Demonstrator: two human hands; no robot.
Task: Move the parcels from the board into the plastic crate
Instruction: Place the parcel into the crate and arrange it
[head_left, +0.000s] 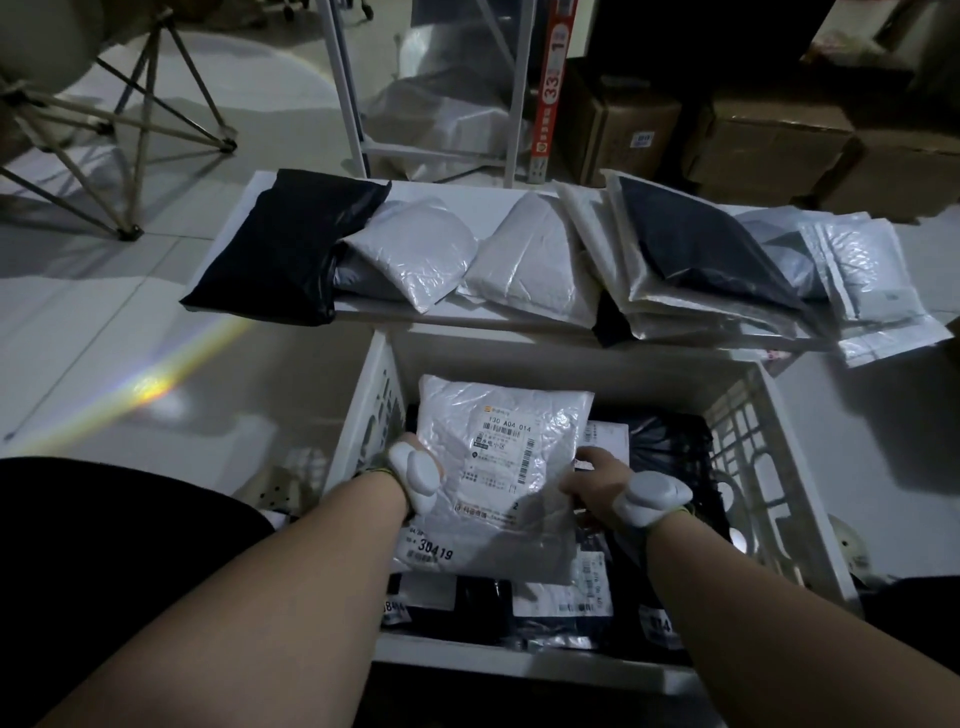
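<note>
White polythene forms the skin of the labelled mailer parcel (498, 467), held at lower centre of the frame over the white plastic crate (753, 415). The film is crinkled and glossy, so expect a light, soft, slippery package that sags when supported at one edge only. The left hand (415, 480) grips the parcel's left edge with curled fingers; the right hand (597, 480) pinches its right edge, fingers curled round the film. Both hands carry white wrist-worn devices. The parcel sits above other parcels already inside the crate, some dark, some white with printed labels; whether it rests on them cannot be determined.

Recommended hold: two opposite edges, as shown, or a flat palm underneath. Avoid pulling at the shipping label (501, 447), which may peel.

On the white board (467, 189), across the upper middle of the frame, the remaining parcels lie overlapping: a black poly bag (280, 249) at left, grey and white mailers at centre, a stack of clear garment bags (691, 265) and bubble mailers (878, 291) at right. The stack likely slides apart if lifted from the top.
</note>
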